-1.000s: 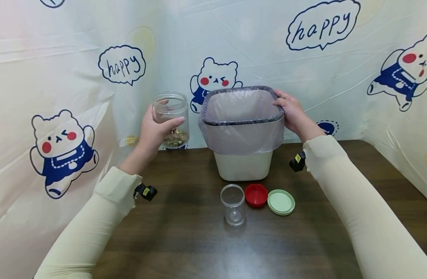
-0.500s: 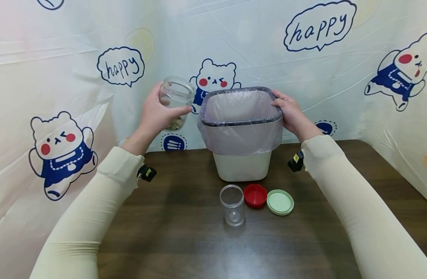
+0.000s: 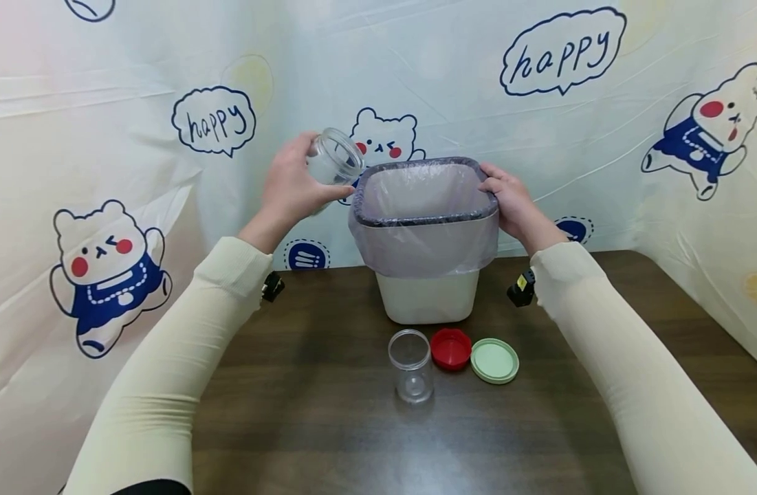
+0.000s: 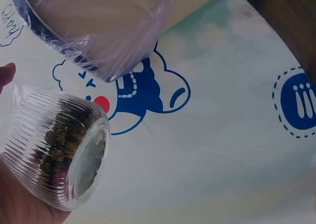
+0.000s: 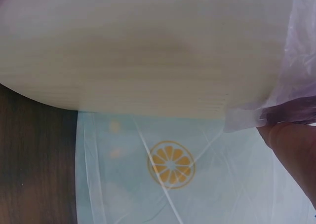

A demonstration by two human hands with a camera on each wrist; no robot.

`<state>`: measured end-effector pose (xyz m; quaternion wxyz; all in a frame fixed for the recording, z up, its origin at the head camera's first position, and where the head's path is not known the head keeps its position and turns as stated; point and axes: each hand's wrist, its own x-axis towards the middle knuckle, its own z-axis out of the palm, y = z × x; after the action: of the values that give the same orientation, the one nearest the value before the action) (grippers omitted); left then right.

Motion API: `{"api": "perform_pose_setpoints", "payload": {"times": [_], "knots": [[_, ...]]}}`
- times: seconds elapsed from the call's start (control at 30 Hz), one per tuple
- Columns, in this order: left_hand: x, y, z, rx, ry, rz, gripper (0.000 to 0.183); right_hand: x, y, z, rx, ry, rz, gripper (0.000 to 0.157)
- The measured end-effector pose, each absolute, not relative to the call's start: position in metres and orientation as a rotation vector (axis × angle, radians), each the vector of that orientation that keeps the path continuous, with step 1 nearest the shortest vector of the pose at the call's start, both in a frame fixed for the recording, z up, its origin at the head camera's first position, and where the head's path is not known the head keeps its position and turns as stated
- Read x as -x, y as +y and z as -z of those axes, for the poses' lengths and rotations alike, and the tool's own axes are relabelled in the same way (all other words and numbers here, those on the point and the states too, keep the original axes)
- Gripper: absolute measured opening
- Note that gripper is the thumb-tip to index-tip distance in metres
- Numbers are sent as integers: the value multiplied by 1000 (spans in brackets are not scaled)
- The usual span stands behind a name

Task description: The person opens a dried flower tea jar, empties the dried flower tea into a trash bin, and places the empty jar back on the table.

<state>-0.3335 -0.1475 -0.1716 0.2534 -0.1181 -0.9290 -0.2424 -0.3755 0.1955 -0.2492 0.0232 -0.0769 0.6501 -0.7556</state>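
A clear jar (image 3: pixel 332 159) is gripped by my left hand (image 3: pixel 294 180), raised beside the bin's left rim and tilted with its mouth toward the bin. Dark brownish-green dried bits (image 4: pixel 61 140) lie in the jar's lower part in the left wrist view. My right hand (image 3: pixel 513 205) holds the right rim of the bin (image 3: pixel 426 299), its thumb and fingers over the edge. A thin translucent purple bag (image 3: pixel 424 247) lines the bin and folds down over its outside. In the right wrist view the fingers (image 5: pixel 294 140) press the bag at the rim.
In front of the bin, an uncapped clear jar (image 3: pixel 412 368) stands on the brown table (image 3: pixel 304 412). Beside it lie a red lid (image 3: pixel 451 349) and a pale green lid (image 3: pixel 495 361). A printed curtain (image 3: pixel 260 41) hangs behind.
My left hand has raised the jar and moved it right toward the bin, tipping it from upright to tilted. The right hand has stayed on the bin's rim.
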Motion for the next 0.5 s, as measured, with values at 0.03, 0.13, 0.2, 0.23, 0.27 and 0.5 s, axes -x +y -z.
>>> {"api": "perform_pose_setpoints", "payload": {"times": [0.03, 0.13, 0.2, 0.23, 0.27, 0.5], "knots": [[335, -147, 172, 327, -2527, 628, 91, 376, 195, 249, 238, 2014, 2339, 58], [337, -144, 172, 356, -2516, 533, 91, 376, 193, 250, 236, 2018, 2336, 59], [339, -142, 172, 371, -2507, 477, 91, 377, 193, 250, 231, 2026, 2332, 59], [339, -141, 172, 377, -2503, 452, 90, 378, 193, 250, 232, 2030, 2329, 59], [340, -141, 172, 383, -2500, 433, 90, 378, 193, 250, 230, 2035, 2325, 59], [344, -139, 170, 415, -2499, 313, 89, 377, 194, 249, 226, 2035, 2327, 59]]}}
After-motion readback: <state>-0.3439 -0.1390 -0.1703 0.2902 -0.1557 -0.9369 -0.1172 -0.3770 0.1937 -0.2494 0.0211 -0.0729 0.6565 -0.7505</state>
